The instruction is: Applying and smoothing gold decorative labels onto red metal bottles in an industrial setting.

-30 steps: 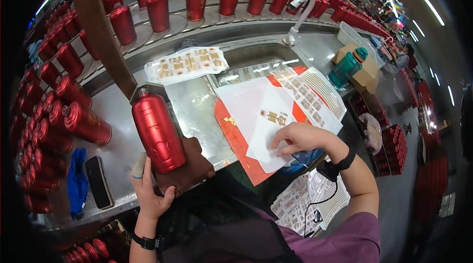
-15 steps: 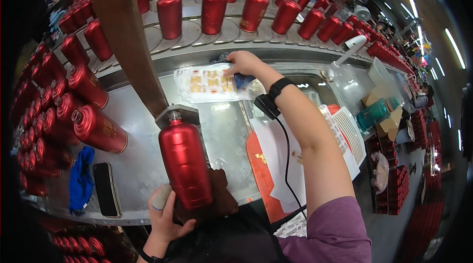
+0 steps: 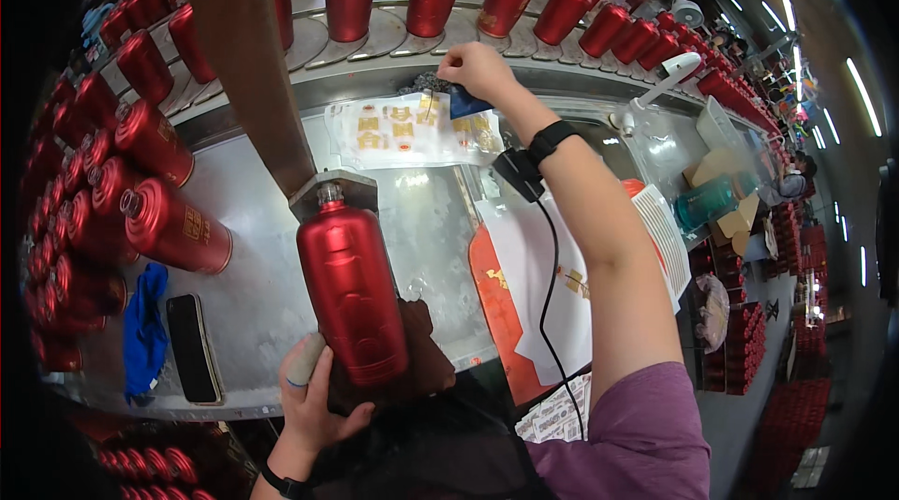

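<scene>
A glossy red bottle (image 3: 351, 299) lies tilted in front of me, its clear neck against a metal bracket and its base on a dark brown cloth (image 3: 426, 341). My left hand (image 3: 314, 397) grips the bottle's lower left side, a beige cover on one finger and the thumb below the base. My right hand (image 3: 478, 71) is stretched out to the far side, fingers pinched on a dark blue flap-like piece (image 3: 468, 103). It hovers by a white sheet of gold labels (image 3: 384, 144). A small gold piece shows beside the fingers; whether they hold it is unclear.
A brown post (image 3: 245, 60) rises behind the bottle. Red bottles (image 3: 178, 228) crowd the left; more ride a curved conveyor (image 3: 328, 52). A blue cloth (image 3: 146, 331) and a phone (image 3: 194, 350) lie left. Papers (image 3: 534, 275), a black cable (image 3: 552, 313) and a teal bottle (image 3: 704, 206) are right.
My right hand has lifted off the label sheet and moved away from me, taking the blue piece along. My left hand stays on the bottle. The whole view has shifted slightly.
</scene>
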A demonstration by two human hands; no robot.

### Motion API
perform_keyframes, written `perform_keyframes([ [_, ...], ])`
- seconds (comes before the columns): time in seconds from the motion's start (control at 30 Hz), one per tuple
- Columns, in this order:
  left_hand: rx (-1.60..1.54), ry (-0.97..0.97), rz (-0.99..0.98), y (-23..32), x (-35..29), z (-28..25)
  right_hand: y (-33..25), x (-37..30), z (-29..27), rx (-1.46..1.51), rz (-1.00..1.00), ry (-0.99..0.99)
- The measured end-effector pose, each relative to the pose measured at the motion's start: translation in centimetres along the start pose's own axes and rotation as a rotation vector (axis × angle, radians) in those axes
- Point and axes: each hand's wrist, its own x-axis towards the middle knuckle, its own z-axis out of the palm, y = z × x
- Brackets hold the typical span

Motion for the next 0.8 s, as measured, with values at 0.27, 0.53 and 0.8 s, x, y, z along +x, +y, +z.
perform_keyframes([
  [0.27,-0.011,0.009,0.004,0.4,0.5,0.0,-0.2,-0.7,3.5,-0.21,0.123,-0.297],
  [0.53,-0.025,0.024,0.006,0.2,0.4,0.3,0.1,-1.3,0.1,0.235,0.094,0.181],
  [0.8,-0.026,0.008,0.016,0.1,0.1,-0.1,-2.4,-18.9,-15.6,0.706,0.253,-0.847],
])
